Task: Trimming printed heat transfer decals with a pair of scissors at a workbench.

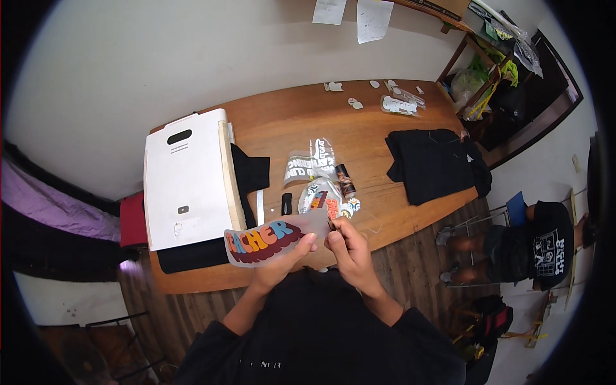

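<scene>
My left hand (pixel 285 264) is closed on a translucent transfer sheet (pixel 264 242) with colourful block lettering, held up over the table's near edge. My right hand (pixel 351 251) pinches at the sheet's right end, its fingers curled around a small dark thing whose kind I cannot make out. Just beyond the hands lie more printed transfer sheets (pixel 310 160), a round clear piece with coloured prints (pixel 316 192), a dark patterned cylinder (pixel 345 181) and a small black object (pixel 286 203).
A white press-like machine (pixel 192 192) stands at the table's left, with black cloth (pixel 192 258) under it. Folded black garments (pixel 430 165) lie at the right. Paper and plastic scraps (pixel 401 104) are along the far edge. Another person (pixel 545 244) is off to the right.
</scene>
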Demonstrator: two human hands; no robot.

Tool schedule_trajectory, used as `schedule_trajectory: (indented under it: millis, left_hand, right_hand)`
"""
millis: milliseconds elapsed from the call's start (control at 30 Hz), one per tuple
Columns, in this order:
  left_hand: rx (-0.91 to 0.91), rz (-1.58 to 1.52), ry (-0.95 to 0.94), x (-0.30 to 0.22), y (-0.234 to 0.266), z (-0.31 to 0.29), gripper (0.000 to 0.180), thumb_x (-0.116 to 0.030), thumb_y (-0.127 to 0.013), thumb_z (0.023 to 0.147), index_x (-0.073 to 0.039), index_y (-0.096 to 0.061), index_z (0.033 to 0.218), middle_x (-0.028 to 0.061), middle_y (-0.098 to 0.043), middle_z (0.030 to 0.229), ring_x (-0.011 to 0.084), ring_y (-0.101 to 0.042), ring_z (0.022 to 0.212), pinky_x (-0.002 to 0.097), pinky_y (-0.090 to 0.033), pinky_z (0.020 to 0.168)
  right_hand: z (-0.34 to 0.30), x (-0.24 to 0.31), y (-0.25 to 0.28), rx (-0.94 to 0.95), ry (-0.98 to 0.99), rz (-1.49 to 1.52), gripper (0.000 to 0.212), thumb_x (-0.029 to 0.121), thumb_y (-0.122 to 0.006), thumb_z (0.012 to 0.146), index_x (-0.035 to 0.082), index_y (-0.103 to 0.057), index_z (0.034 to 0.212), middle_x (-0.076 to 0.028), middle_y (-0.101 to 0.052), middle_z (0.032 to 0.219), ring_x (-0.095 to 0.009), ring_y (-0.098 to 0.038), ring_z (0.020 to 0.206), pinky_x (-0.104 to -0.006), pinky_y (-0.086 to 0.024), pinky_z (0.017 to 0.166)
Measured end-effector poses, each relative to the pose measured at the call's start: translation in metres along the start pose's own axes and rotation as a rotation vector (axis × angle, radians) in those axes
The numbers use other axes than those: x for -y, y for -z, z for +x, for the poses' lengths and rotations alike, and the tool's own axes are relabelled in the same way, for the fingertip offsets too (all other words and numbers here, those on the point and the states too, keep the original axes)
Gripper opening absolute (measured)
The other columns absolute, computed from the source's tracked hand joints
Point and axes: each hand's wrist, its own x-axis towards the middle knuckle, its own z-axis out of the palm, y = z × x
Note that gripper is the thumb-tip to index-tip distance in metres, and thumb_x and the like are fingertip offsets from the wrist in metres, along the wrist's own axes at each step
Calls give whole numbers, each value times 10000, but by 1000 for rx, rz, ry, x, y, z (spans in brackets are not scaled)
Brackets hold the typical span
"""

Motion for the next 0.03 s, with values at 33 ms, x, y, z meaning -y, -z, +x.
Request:
schedule_trajectory:
  millis: [33]
  left_hand:
    - [-2,-11,-12,-1,-1,0,255,-25,-658,805,26,-553,1032,70,-640,840,114,-621,743,222,-506,687]
  right_hand:
    - [-4,0,3,33,-68,16,194,156,-477,940,-20,-518,1009,-63,-556,797,-72,-479,744,-228,-412,669]
